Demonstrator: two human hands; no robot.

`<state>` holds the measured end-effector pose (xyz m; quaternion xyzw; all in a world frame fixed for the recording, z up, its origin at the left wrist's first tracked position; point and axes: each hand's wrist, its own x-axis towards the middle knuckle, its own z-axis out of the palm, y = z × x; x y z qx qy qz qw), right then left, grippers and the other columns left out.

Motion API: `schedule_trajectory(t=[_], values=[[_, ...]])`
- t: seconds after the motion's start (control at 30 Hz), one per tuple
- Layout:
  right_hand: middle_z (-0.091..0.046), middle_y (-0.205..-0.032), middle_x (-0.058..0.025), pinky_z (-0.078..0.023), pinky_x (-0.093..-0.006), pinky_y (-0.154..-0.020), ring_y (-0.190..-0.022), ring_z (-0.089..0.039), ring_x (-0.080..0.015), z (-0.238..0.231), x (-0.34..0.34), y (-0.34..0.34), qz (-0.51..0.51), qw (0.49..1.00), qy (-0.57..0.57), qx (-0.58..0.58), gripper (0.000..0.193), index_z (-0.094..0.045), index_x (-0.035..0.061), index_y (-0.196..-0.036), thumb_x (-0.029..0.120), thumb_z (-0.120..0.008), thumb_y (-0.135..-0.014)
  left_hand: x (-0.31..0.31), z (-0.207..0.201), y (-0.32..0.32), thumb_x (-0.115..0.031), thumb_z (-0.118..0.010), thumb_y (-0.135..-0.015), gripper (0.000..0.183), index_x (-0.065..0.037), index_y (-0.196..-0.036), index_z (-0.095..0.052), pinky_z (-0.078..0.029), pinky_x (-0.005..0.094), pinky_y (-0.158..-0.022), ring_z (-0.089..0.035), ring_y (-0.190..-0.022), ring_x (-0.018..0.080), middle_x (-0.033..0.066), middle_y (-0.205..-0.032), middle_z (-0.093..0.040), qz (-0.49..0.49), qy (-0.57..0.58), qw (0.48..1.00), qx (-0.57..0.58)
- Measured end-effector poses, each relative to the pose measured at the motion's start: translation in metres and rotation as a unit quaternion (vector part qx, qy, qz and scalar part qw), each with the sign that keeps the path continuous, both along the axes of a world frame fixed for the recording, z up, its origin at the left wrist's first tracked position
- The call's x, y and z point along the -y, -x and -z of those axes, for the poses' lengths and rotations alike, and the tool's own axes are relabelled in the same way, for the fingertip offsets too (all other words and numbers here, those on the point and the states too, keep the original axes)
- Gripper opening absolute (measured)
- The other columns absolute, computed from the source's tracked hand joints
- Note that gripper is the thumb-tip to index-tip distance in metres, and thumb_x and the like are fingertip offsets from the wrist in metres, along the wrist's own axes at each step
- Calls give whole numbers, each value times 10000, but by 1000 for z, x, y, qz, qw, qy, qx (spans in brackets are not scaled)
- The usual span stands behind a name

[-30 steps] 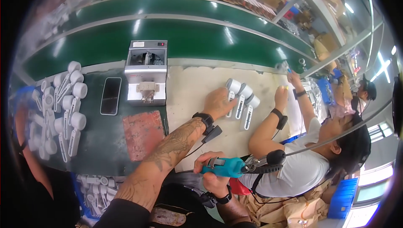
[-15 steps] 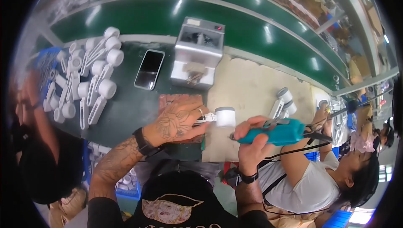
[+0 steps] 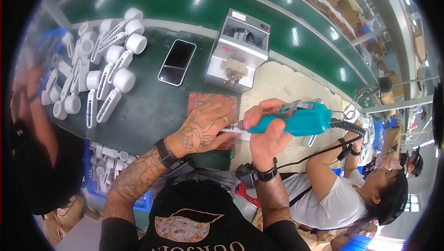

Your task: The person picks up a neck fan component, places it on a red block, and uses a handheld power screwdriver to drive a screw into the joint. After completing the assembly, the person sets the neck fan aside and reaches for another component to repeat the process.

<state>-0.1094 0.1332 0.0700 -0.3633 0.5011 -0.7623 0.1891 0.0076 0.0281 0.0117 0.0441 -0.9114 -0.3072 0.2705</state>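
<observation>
My left hand (image 3: 201, 128) is closed on a white handheld fan (image 3: 231, 129), holding it down over a reddish-brown mat (image 3: 210, 99). Most of that fan is hidden by my hands. My right hand (image 3: 266, 142) grips a teal electric screwdriver (image 3: 305, 120), lying nearly level with a cable out of its rear end. The screwdriver's tip meets the fan's handle beside my left fingers; whether it sits on a screw cannot be seen.
Several white handheld fans (image 3: 122, 81) lie piled on the left. A phone (image 3: 176, 63) and a grey metal box-shaped machine (image 3: 239, 50) stand behind the mat. Blue crates (image 3: 144, 201) hold more white parts. A co-worker in a white shirt (image 3: 333, 193) sits at right, another person (image 3: 44, 158) at left.
My right hand has brought the screwdriver left and up, so its tip now reaches the fan in my left hand. The fan's round head has become covered. The whole view has shifted slightly.
</observation>
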Motion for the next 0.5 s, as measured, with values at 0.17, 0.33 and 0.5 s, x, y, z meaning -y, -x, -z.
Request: schedule_trajectory(t=[0.17, 0.33, 0.5], values=[[-522, -664, -70, -432, -331, -537, -573, -522, -185, 5, 1, 3, 10, 1000, 2, 4, 685, -504, -28, -1071, 618, -628, -880, 0, -5, 2, -234, -782, -738, 316, -79, -977, -645, -513, 412, -872, -597, -964, 295, 73, -1066, -633, -8, -1, 1000, -1], [-522, -651, -73, -431, -321, -529, -554, -518, -182, 4, 2, 2, 8, 1000, -3, 11, 691, -504, -33, -1073, 617, -633, -879, 0, -3, 2, -235, -788, -725, 341, -79, -990, -641, -518, 416, -846, -589, -949, 288, 68, -1054, -628, -12, 2, 1000, -19], [-518, -647, -72, -432, -319, -528, -552, -517, -182, 6, 0, 4, -7, 1000, -6, -12, 686, -502, -36, -1077, 610, -632, -884, 2, -1, 1, -248, -747, -769, 332, -49, -995, -606, -510, 414, -798, -566, -956, 309, 104, -1020, -588, 3, -1, 1000, 6]])
